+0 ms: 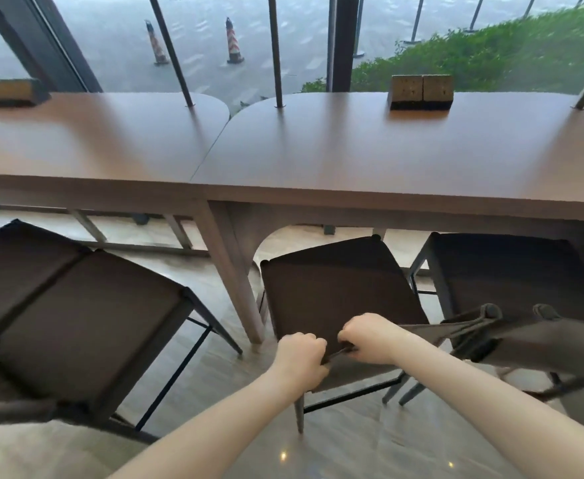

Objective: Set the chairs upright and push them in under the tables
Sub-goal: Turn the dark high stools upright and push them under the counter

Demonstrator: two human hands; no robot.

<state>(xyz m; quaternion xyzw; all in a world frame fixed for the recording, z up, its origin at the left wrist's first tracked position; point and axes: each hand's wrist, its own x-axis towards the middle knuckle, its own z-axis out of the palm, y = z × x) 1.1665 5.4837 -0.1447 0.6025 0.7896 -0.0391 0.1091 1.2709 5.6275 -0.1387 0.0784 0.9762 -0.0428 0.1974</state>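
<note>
Both sets of fingers are curled tight on the top edge of the middle chair's backrest (418, 328): left hand (299, 354) at the left corner, right hand (370, 337) just beside it, almost touching. The rail's long axis runs off to the right from there, so both grips are bunched at the left end. The middle chair (335, 292) looks upright, with its seat straight ahead of the hands and its front edge just reaching under the lip of the right tabletop (387, 160). So the push is basically straight forward, though I'd guess it may swing with both hands off-centre. The left chair (76, 305) sits well out from the left tabletop (93, 140), and the right chair (511, 267) looks further tucked in
</note>
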